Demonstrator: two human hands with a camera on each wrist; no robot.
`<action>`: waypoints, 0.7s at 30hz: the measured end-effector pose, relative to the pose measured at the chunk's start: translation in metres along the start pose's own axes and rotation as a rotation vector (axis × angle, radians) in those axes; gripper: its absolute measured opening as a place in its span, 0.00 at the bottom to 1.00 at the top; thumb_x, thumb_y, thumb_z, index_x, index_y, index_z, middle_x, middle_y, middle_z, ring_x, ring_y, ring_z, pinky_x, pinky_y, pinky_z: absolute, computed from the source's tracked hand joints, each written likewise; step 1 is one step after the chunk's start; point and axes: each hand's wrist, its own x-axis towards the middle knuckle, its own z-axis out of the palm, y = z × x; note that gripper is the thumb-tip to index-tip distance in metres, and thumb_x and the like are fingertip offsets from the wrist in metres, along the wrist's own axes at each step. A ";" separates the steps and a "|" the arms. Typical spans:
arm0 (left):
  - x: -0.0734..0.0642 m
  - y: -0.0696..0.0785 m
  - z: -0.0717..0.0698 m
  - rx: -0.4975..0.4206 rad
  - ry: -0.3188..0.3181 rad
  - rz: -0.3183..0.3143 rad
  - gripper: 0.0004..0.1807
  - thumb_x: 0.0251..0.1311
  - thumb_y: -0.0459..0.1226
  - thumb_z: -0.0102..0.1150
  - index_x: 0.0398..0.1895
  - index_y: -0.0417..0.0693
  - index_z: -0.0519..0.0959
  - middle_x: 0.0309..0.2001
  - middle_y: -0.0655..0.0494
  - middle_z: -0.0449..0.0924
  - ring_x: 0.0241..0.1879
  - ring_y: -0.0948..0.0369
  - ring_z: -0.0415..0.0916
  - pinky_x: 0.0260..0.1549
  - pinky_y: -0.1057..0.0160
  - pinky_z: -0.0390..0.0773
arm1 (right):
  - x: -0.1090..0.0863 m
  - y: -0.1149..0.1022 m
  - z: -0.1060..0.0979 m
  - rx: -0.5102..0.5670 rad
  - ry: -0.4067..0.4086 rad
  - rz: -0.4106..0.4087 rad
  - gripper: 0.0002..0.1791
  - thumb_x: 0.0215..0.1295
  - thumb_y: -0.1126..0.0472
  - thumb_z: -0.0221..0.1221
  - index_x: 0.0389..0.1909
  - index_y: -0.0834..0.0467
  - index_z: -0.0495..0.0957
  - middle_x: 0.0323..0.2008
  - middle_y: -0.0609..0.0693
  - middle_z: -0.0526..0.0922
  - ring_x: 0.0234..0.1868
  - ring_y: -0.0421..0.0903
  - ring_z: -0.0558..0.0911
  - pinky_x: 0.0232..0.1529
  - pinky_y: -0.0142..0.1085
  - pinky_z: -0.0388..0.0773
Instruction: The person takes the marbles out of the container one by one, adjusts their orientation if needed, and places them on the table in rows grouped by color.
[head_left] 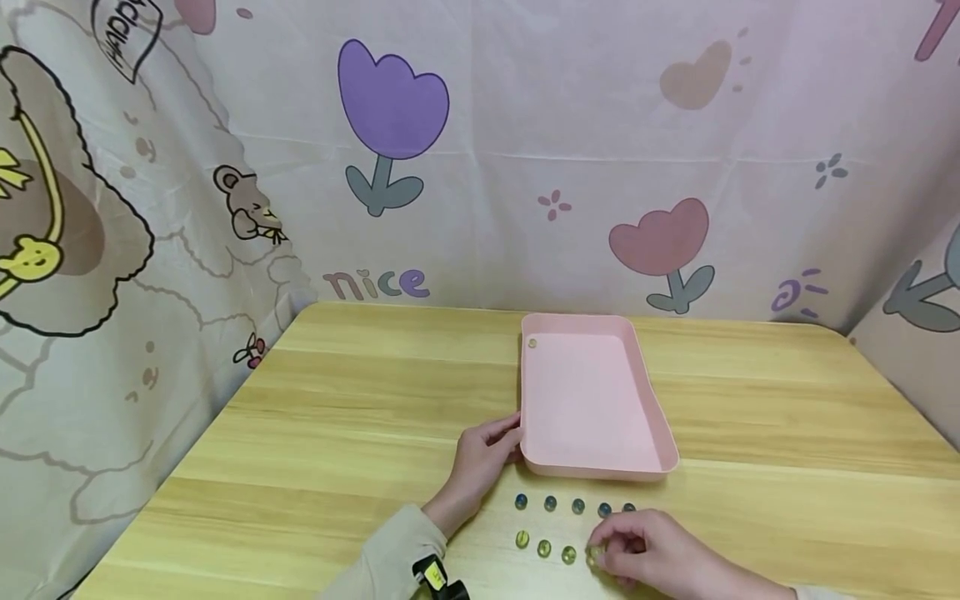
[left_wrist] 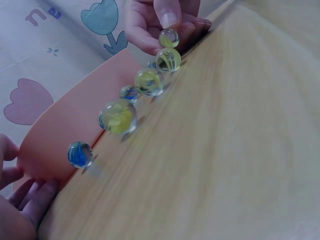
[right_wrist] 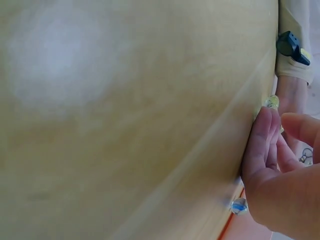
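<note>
My right hand [head_left: 651,550] pinches a yellow glass marble [left_wrist: 169,38] between thumb and fingers, low over the table. Left of it, three more yellow marbles [head_left: 544,548] lie in a row. Behind them runs a row of several blue marbles [head_left: 551,503], the rightmost partly hidden by my right hand. My left hand [head_left: 482,462] touches the outside of the pink tray [head_left: 600,472] near its front left corner, its fingers against the wall. Inside the tray, a small pale marble [head_left: 532,343] sits at the far left.
The wooden table [head_left: 360,400] carries everything. A patterned cloth [head_left: 525,100] hangs behind it and along the sides. The tray's raised walls stand just beyond the blue row. A black device [head_left: 438,579] is strapped on the left sleeve.
</note>
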 end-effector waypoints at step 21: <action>-0.001 -0.001 -0.001 0.008 -0.006 0.020 0.19 0.65 0.34 0.58 0.56 0.34 0.77 0.53 0.39 0.78 0.39 0.57 0.82 0.40 0.65 0.83 | 0.002 0.009 0.004 -0.177 0.037 -0.145 0.08 0.55 0.76 0.59 0.35 0.64 0.80 0.21 0.38 0.74 0.25 0.26 0.68 0.19 0.25 0.71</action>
